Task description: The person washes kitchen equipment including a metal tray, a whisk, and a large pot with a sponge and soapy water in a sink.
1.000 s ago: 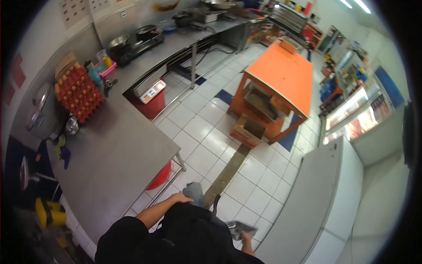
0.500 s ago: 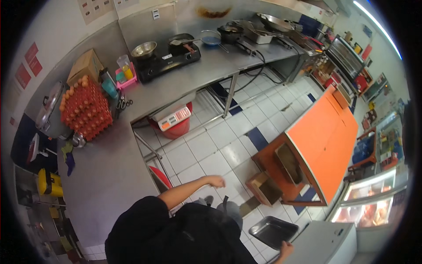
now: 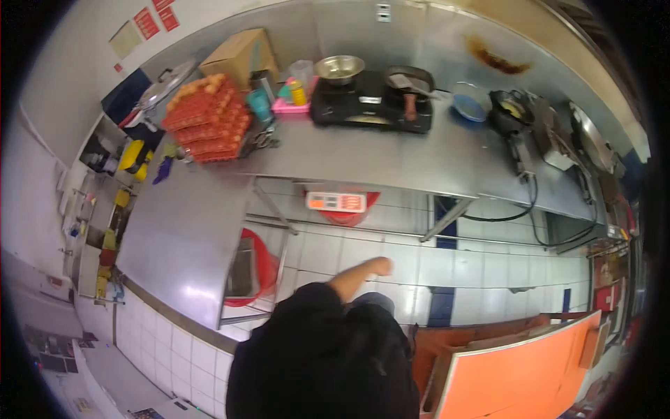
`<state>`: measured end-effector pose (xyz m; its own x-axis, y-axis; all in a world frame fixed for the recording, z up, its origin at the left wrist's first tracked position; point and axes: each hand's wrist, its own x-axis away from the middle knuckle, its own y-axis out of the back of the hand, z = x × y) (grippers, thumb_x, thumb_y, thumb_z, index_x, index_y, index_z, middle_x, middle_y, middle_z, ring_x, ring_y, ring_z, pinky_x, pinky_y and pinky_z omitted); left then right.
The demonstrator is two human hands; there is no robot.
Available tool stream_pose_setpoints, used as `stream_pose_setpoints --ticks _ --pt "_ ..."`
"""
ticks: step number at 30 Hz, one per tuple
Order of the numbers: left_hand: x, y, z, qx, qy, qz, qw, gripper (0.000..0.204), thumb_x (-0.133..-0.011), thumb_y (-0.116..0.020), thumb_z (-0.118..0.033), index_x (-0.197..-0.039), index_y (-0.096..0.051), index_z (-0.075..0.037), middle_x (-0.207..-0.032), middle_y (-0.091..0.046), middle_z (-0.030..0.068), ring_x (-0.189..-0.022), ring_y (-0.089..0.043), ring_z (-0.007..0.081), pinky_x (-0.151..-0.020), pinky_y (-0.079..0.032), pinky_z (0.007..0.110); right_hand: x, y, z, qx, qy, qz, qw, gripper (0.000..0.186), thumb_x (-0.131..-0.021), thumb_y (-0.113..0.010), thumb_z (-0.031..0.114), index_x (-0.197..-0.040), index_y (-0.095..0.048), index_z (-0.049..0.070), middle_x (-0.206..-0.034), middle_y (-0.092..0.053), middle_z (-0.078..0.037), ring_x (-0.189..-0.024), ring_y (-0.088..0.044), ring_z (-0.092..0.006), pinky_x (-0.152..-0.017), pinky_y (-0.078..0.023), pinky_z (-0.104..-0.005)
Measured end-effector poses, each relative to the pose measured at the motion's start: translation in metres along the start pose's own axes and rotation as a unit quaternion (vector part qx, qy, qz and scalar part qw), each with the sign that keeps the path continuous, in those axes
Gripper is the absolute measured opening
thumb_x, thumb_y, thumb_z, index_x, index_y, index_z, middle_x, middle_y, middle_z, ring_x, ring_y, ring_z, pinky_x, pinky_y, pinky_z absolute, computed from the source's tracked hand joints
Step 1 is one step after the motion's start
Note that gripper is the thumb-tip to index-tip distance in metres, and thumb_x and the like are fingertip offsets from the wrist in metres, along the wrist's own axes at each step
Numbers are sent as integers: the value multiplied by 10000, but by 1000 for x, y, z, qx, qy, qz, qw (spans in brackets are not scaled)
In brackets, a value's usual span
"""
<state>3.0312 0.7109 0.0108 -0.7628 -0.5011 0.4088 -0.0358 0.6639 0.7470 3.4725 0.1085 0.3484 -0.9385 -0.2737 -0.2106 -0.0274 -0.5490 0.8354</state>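
View swung left: bench (image 3: 349, 160) and black stove (image 3: 373, 113) now ahead of left hand (image 3: 380, 266), loosely curled, seemingly empty; right hand and tray gone from sight, grip untellable.

White Rectangular Electronic Scale (image 3: 336, 202): Position

Its front, marked with orange and grey areas, faces outward and lies roughly level. The unit sits below the front edge of the grey steel counter (image 3: 363, 159), directly above the round red plastic tub (image 3: 345, 219). The counter hides its rear.
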Motion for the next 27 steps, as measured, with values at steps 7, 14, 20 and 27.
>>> stream_pose_setpoints --ticks 7,14,20,27 --pt "69 -14 51 541 435 -200 692 441 -916 -576 -399 -1192 -551 -56 -1164 -587 188 -981 -598 376 -766 -492 599 -280 -93 -7 77 34 -106 991 311 -831 -662 251 -913 -600 -43 -978 -606 -230 -934 -570 -387 -839 -459 -474" --pt "-265 126 -171 473 268 191 818 578 -936 -578 -458 -1385 -437 -121 -1338 -497 96 -1122 -558 306 -824 -479 547 -377 -165 44 2 -84 -221 972 225 -647 -687 107 -648 -501 -19 -1041 -589 -262 -936 -587 -408 -859 -474 -493" --pt "-536 194 -537 320 58 357 876 526 -976 -548 -458 -1389 -446 -148 -1365 -524 64 -1213 -543 233 -934 -488 433 -475 -218 110 -200 -211 -295 910 168 -688 -670 99 -726 -570 -31 -1246 -482 -217 -1128 -459 -399 -960 -384 -529" --pt "-698 52 -776 199 33 466 861 688 -949 -591 -420 -1498 -292 -133 -1422 -440 111 -1226 -526 286 -937 -501 448 -608 -173 109 -54 -127 -240 961 157 -639 -672 87 -669 -544 0 -1230 -462 -229 -1189 -344 -407 -986 -318 -516"
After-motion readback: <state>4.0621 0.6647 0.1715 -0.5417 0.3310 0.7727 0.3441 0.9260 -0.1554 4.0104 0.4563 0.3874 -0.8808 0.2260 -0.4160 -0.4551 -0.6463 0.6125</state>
